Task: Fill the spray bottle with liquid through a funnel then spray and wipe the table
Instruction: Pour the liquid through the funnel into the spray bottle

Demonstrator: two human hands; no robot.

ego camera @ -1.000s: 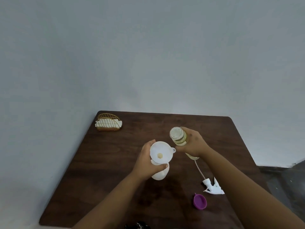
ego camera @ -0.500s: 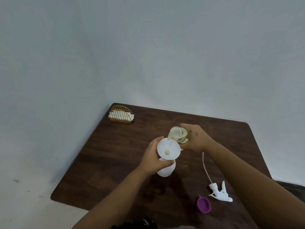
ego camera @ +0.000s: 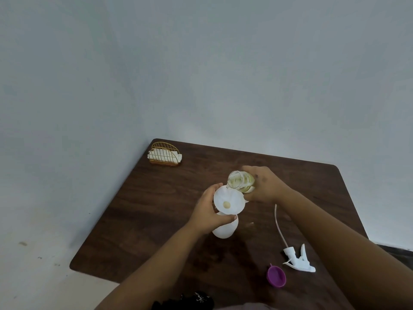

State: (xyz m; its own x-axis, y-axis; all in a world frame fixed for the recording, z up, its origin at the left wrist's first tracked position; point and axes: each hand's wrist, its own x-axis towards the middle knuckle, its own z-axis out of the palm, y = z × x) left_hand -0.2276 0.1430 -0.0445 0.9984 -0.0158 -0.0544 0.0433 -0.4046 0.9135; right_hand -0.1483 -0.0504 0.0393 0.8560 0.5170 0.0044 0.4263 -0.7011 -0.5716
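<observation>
Head view: right hand had tipped its gripped jar further over the funnel; left hand clasped the spray bottle, largely hidden, on the surface.

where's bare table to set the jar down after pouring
Bare wood lies right of the right hand, toward the table far right corner, and on the left between the napkin holder and left hand. Crowded near right: sprayer head, purple cap.
</observation>
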